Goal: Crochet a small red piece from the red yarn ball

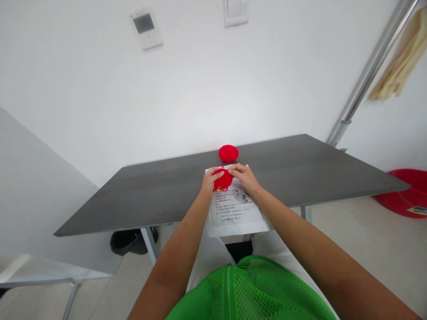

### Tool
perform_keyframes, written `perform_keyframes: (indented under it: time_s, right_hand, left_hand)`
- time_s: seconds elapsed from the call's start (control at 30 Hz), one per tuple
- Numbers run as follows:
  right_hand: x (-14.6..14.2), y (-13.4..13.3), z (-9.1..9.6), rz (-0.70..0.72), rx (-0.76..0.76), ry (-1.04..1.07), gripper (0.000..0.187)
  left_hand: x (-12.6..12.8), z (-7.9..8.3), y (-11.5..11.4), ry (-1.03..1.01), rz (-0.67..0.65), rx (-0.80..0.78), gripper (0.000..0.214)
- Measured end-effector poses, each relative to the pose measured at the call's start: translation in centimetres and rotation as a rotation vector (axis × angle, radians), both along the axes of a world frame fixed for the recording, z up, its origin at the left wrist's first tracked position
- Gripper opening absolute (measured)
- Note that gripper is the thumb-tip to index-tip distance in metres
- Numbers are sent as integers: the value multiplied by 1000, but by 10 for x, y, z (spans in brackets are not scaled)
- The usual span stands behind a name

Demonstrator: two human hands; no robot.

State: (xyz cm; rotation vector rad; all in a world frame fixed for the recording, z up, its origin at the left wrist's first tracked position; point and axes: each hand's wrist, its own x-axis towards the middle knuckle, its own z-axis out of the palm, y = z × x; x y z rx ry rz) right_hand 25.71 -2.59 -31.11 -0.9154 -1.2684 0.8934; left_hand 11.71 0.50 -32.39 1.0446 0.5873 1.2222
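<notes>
My left hand (209, 182) and my right hand (245, 176) meet over a small red crocheted piece (224, 179), each pinching one side of it. A yellow bit shows at its lower edge. The piece is held just above a printed sheet of paper (237, 210) that lies on the dark grey table (150, 191) and hangs over its near edge. A second round red crocheted piece (228, 153) rests on the table just beyond my hands.
A black bin (128, 241) stands under the table at the left. A red basin (408, 192) sits on the floor at the right. A slanted metal pole (370, 71) with a cream cloth (400, 66) rises at the right. White wall behind.
</notes>
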Motion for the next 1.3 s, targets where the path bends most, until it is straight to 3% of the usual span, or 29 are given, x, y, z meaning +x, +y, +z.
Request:
perform_keyframes:
  time_s: [1.3]
  right_hand:
    - [0,-1,-1,-7,18,-19,18]
  left_hand:
    - [0,0,-1,48,-11,38,30]
